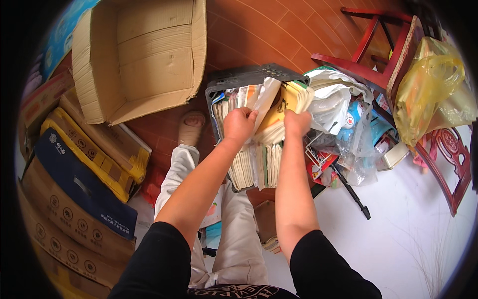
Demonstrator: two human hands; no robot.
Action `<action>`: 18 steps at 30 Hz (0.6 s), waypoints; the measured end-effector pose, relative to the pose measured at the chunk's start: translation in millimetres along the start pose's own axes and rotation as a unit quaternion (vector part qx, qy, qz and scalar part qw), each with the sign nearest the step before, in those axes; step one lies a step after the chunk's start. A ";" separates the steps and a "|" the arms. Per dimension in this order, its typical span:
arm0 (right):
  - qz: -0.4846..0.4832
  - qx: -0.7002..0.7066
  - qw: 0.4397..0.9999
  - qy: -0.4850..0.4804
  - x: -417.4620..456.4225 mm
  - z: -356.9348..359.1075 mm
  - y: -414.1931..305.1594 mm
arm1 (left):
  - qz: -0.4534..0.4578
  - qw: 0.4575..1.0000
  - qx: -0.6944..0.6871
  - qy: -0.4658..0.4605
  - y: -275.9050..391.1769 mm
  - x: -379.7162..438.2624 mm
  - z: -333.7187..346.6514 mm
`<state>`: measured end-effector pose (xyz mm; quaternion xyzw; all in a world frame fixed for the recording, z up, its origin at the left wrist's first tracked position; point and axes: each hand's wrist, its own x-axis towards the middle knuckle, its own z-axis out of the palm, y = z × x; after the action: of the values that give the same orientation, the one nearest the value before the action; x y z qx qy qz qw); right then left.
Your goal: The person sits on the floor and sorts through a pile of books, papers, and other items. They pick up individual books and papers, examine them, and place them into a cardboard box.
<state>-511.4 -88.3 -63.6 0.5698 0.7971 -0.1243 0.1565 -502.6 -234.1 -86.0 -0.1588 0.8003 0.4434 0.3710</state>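
Note:
Before me is a dark plastic crate (257, 71) packed with books (254, 164) standing on edge, their page sides up. My left hand (241, 123) is closed around the edge of a pale cover or sheet (268, 96) over the crate. With my right hand (297, 123) I grip a thick yellow-covered book (285, 102), tilted at the crate's right side. The fingertips of both hands are partly hidden behind the paper.
An open cardboard box (153, 56) lies upper left. Taped cartons (82, 209) are stacked at left. White plastic bags (332, 101), a red wooden chair (373, 71) and a yellow plastic bag (429, 89) crowd the right. My foot (192, 127) is beside the crate.

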 end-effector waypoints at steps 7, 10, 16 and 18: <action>-0.086 0.279 0.956 -0.041 -47.3 -141.4 38.4 | 0.009 1.000 0.004 0.004 -5.6 -3.5 -9.9; -0.086 0.323 0.939 -0.078 -61.6 -218.7 75.1 | 0.001 0.999 0.042 -0.022 -2.4 -12.0 -22.5; -0.093 0.269 0.943 -0.173 -105.6 -345.4 111.3 | 0.457 0.881 0.038 -0.116 120.7 -97.2 -74.4; -0.109 0.272 0.926 -0.238 -123.8 -363.7 97.8 | 0.505 0.831 0.060 -0.225 149.2 -129.3 -77.7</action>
<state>-420.6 -27.7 317.4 0.4535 0.7295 -0.4843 0.1662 -537.6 -225.1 123.1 0.3945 0.6886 0.5434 0.2737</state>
